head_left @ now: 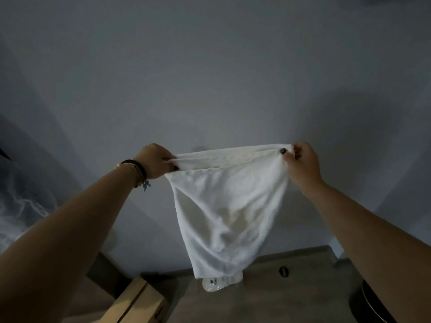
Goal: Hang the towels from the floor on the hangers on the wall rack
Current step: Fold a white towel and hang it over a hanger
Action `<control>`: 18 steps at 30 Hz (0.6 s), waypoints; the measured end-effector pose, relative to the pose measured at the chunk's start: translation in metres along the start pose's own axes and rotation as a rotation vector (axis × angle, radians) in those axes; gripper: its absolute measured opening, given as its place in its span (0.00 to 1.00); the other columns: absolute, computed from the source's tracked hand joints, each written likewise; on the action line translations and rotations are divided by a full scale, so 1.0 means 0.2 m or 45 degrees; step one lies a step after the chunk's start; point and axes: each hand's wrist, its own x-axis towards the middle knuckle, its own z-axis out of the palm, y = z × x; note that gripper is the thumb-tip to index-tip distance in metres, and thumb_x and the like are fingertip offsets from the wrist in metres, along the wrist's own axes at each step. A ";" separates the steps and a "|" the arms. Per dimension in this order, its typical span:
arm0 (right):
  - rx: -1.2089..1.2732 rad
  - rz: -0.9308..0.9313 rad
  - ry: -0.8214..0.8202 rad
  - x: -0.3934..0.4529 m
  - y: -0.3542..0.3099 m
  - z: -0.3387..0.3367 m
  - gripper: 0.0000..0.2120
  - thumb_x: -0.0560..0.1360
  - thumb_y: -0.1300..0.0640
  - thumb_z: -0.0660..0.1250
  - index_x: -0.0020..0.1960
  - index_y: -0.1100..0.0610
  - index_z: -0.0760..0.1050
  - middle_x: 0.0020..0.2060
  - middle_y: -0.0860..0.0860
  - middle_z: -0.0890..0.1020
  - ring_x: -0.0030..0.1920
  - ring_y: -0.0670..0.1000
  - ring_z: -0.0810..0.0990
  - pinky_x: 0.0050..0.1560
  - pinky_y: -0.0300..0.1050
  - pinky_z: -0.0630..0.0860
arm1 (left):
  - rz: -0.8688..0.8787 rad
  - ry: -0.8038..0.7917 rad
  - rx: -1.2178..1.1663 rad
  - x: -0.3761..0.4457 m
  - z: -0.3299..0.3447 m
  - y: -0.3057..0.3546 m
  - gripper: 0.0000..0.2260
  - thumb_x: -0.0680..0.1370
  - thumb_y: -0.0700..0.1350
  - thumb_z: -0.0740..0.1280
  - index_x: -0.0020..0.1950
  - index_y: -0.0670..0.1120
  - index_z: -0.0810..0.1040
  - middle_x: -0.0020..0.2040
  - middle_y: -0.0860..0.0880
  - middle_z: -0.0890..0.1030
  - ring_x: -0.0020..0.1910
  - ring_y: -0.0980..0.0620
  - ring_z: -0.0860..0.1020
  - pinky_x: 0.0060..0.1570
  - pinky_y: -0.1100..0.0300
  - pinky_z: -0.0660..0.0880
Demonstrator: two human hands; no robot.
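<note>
A white towel [227,206] hangs in front of the grey wall, stretched out between both hands. My left hand [155,162] grips its upper left corner, with dark bracelets on that wrist. My right hand [303,162] pinches the upper right corner, next to a small dark round knob [283,151] at the towel's top edge. The towel's body droops to a point near the floor. No hanger or rack is plainly visible besides that knob.
A cardboard box [137,301] lies on the floor at lower left. A clear plastic bag [214,284] sits under the towel's tip. A dark round object [373,304] stands at lower right. Pale fabric [21,206] is at the left edge.
</note>
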 end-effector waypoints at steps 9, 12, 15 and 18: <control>0.098 -0.123 0.008 0.06 -0.10 0.00 0.07 0.75 0.59 0.69 0.51 0.55 0.73 0.42 0.50 0.76 0.41 0.49 0.73 0.42 0.40 0.68 | -0.066 -0.121 -1.127 -0.18 -0.03 -0.08 0.16 0.75 0.25 0.61 0.37 0.44 0.71 0.40 0.44 0.81 0.37 0.47 0.76 0.33 0.60 0.77; 0.091 -0.160 -0.007 0.10 -0.14 -0.01 0.06 0.75 0.59 0.69 0.50 0.55 0.73 0.42 0.51 0.77 0.41 0.49 0.74 0.39 0.40 0.70 | 0.090 -0.114 -0.916 -0.23 -0.06 -0.04 0.18 0.72 0.23 0.60 0.39 0.42 0.83 0.42 0.48 0.85 0.39 0.52 0.80 0.36 0.64 0.76; 0.062 -0.203 -0.006 0.13 -0.19 -0.02 0.06 0.75 0.58 0.69 0.50 0.55 0.73 0.41 0.51 0.77 0.40 0.49 0.74 0.38 0.36 0.69 | 0.209 0.010 -0.794 -0.30 -0.06 0.01 0.20 0.71 0.24 0.61 0.42 0.45 0.86 0.43 0.49 0.83 0.41 0.52 0.80 0.41 0.64 0.75; 0.049 -0.217 0.022 0.15 -0.24 -0.02 0.06 0.75 0.58 0.69 0.50 0.56 0.74 0.42 0.51 0.78 0.41 0.49 0.75 0.36 0.32 0.68 | 0.365 0.019 -0.690 -0.38 -0.04 0.00 0.10 0.73 0.46 0.67 0.49 0.45 0.86 0.46 0.48 0.82 0.41 0.52 0.80 0.41 0.61 0.76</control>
